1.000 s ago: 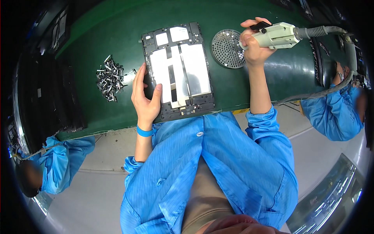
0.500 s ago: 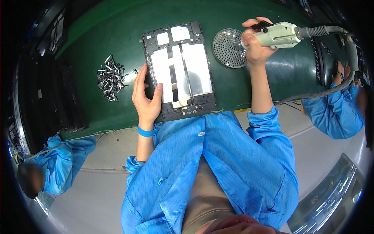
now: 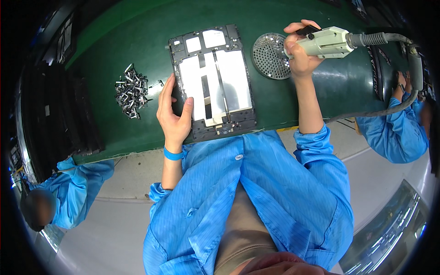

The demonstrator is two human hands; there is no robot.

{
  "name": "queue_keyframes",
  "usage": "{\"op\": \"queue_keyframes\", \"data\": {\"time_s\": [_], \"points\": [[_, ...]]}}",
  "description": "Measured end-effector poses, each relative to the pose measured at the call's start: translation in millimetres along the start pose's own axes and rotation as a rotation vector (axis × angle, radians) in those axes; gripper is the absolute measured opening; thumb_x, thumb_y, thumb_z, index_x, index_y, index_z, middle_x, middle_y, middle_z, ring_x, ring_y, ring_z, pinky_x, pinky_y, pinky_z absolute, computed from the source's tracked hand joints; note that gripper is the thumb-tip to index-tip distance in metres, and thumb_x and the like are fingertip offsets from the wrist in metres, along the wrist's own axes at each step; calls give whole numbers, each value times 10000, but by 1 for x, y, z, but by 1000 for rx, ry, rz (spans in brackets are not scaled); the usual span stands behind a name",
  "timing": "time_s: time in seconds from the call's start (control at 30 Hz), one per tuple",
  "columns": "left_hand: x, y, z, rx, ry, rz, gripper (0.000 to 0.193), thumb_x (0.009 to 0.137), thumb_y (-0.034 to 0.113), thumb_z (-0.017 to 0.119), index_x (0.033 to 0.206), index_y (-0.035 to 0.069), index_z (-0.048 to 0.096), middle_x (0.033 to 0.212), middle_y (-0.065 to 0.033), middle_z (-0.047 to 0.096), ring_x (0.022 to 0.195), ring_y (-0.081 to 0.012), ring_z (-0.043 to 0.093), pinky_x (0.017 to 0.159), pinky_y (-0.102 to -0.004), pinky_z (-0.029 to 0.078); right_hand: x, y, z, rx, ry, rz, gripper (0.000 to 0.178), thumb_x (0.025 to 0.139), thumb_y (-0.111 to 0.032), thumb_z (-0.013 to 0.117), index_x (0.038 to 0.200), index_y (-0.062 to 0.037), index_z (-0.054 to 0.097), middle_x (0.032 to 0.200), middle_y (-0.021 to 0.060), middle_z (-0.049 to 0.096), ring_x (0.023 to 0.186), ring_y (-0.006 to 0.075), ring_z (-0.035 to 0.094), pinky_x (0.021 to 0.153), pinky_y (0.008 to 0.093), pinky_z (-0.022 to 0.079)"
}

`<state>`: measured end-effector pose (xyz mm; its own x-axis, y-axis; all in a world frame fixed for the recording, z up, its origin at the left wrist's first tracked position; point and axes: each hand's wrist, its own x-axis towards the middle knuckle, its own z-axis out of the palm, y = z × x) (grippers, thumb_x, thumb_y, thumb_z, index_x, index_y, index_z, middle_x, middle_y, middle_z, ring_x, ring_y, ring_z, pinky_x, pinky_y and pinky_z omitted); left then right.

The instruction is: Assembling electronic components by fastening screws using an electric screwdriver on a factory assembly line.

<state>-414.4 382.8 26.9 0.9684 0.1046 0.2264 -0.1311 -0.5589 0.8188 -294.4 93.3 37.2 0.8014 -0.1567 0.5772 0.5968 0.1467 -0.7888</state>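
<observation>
An opened tablet-like device, with a black frame and silvery white panels, lies on the green table in front of me. My left hand rests along its left edge, fingers stretched out and thumb apart near the panel. My right hand is closed around a pale green electric screwdriver, whose cable runs off to the right. The driver's front end is over a round metal tray with many holes and small shiny bits, probably screws. My fingers hide the tool's tip.
A heap of small black-and-silver parts lies left of the device, with one loose piece beside it. Black stacked panels stand at the far left. A thick cable hangs at the right. Blue-clad people sit at both sides.
Almost nothing differs. The device and my left hand appear slightly farther right in the picture, while my right hand stays over the round tray with the screwdriver.
</observation>
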Motion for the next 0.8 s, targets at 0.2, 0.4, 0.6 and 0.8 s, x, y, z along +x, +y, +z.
{"op": "queue_keyframes", "data": {"time_s": [0.2, 0.4, 0.6, 0.8], "points": [[-1, 2, -3, 1, -46, -40, 553, 771, 107, 657, 1291, 35, 484, 1283, -118, 530, 1084, -214, 540, 793, -280, 435, 3, -1, 1, 13, -39, 8, 465, 685, 26, 549, 1135, 90, 454, 917, 214, 611, 555, 89, 507, 499, 201, 434], [-1, 2, -2, -3, -35, -27, 552, 765, 106, 657, 1287, 43, 489, 1278, -117, 534, 1086, -219, 543, 790, -288, 442, 3, -7, 6, -51, -14, 12, 461, 691, 37, 581, 1135, 89, 470, 933, 206, 616, 566, 99, 529, 502, 208, 440], [0, 5, -8, -21, -28, -60, 531, 754, 90, 650, 1262, 34, 506, 1282, -134, 529, 1118, -249, 535, 845, -318, 448, 9, -13, 10, -10, -14, 7, 463, 699, 36, 585, 1144, 76, 463, 957, 202, 608, 560, 103, 529, 500, 220, 442], [-3, 1, -4, -6, 16, 105, 458, 767, 52, 646, 1206, 12, 525, 1263, -180, 532, 1134, -343, 519, 960, -380, 412, 10, -21, 26, 98, -23, 6, 490, 727, 36, 592, 1190, 53, 432, 957, 193, 586, 538, 111, 495, 493, 236, 433]]}}
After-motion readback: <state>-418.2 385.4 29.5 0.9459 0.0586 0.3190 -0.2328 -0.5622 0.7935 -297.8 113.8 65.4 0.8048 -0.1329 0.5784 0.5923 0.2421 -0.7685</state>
